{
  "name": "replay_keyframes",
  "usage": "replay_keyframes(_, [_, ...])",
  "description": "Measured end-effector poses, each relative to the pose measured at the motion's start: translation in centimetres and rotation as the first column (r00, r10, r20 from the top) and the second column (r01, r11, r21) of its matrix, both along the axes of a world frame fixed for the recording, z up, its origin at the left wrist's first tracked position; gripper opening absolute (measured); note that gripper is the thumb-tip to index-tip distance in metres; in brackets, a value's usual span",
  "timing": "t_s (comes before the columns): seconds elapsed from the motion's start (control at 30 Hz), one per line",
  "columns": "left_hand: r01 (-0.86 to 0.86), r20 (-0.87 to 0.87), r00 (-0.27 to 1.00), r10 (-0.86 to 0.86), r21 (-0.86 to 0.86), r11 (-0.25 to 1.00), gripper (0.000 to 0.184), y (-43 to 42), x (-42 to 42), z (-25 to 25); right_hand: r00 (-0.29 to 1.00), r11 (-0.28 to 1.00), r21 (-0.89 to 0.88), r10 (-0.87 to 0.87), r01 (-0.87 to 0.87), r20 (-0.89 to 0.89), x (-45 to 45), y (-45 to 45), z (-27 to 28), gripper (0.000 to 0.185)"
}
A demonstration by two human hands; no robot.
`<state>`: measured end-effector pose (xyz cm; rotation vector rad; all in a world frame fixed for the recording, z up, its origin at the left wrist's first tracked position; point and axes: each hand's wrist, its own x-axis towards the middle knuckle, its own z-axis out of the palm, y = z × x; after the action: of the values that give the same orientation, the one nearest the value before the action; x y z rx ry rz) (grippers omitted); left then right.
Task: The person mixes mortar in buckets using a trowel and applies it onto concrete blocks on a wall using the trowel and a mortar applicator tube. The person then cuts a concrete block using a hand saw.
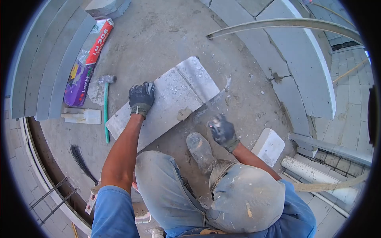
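Note:
A pale, dusty block [170, 95] lies at a slant on the concrete floor, with a groove across it near its right end. My left hand [141, 97], in a dark glove, is closed over the block's upper left edge. Just below and right of the block is my right hand [223, 131], also gloved. Its fingers are curled and smeared by motion, and what they hold cannot be made out. White dust and crumbs lie around the groove and the right end.
Left of the block are a green-handled mallet [106, 107], a trowel [82, 116], a printed bag [88, 63] and a brush [81, 160]. A small block [269, 147] lies at the right. Curved block walls [293, 59] stand on both sides, with a hose [285, 23] at upper right.

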<state>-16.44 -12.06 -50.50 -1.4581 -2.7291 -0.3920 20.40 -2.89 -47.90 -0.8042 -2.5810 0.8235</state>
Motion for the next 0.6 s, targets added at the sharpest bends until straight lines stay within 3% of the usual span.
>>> replay_keyframes(0.03, [0.001,-0.014,1.000,-0.001,0.019,1.000,0.038,0.1,0.0,-0.2,0.992,0.997,-0.056,-0.041,0.048,0.118,0.5,-0.3,-2.3,0.039])
replay_keyframes(0.13, [0.041,-0.068,0.997,-0.038,0.040,0.998,0.030,-1.9,-0.1,-1.4,0.989,0.990,-0.116,-0.064,0.080,0.130,0.9,-0.5,-3.7,0.037])
replay_keyframes(0.2, [0.170,-0.159,0.979,-0.124,0.322,0.931,0.039,-2.9,-0.6,-0.9,0.999,0.999,-0.038,0.004,-0.002,0.041,1.3,0.4,-4.0,0.038])
replay_keyframes(0.27, [-0.154,-0.202,0.955,0.216,0.284,0.947,0.047,-6.3,1.8,1.2,0.999,0.998,-0.067,-0.020,0.017,-0.041,1.4,0.4,-2.4,0.038])
replay_keyframes(0.3, [-0.305,0.004,0.945,0.328,0.374,0.876,0.052,-8.4,2.6,2.2,0.986,0.974,-0.190,-0.140,0.122,-0.088,1.0,0.1,-0.2,0.036])
replay_keyframes(0.33, [-0.469,0.222,0.883,0.413,0.414,0.780,0.057,-11.0,3.7,2.7,0.987,0.969,-0.213,-0.146,0.127,-0.073,1.2,-0.1,0.8,0.036])
replay_keyframes(0.4, [-0.731,0.374,0.671,0.641,0.183,0.658,0.062,-17.7,3.3,0.8,0.981,0.981,-0.040,-0.186,0.188,0.060,0.5,2.3,1.7,0.034])
replay_keyframes(0.43, [-0.727,0.371,0.673,0.640,0.178,0.663,0.062,-19.1,3.8,1.4,0.970,0.929,-0.281,-0.243,0.239,0.021,-0.4,4.0,1.9,0.037])
replay_keyframes(0.47, [-0.897,0.812,0.264,0.520,0.009,0.442,0.066,-20.1,4.0,2.4,0.951,0.822,-0.505,-0.308,0.263,-0.006,-1.5,6.0,1.8,0.040])
replay_keyframes(0.5, [-0.918,0.955,-0.232,0.186,-0.278,0.284,0.069,-20.8,4.2,3.1,0.950,0.820,-0.508,-0.312,0.265,-0.008,-2.1,8.1,0.9,0.040])
replay_keyframes(0.53, [-0.918,0.956,-0.228,0.186,-0.274,0.285,0.069,-21.1,4.5,3.3,0.967,0.870,-0.461,-0.241,0.176,-0.085,-2.5,10.2,-0.5,0.043])
replay_keyframes(0.6, [-0.864,0.929,-0.368,0.018,-0.349,0.363,0.071,-21.1,5.2,3.1,0.973,0.913,-0.399,-0.157,0.078,-0.168,-3.1,11.5,-1.1,0.047])
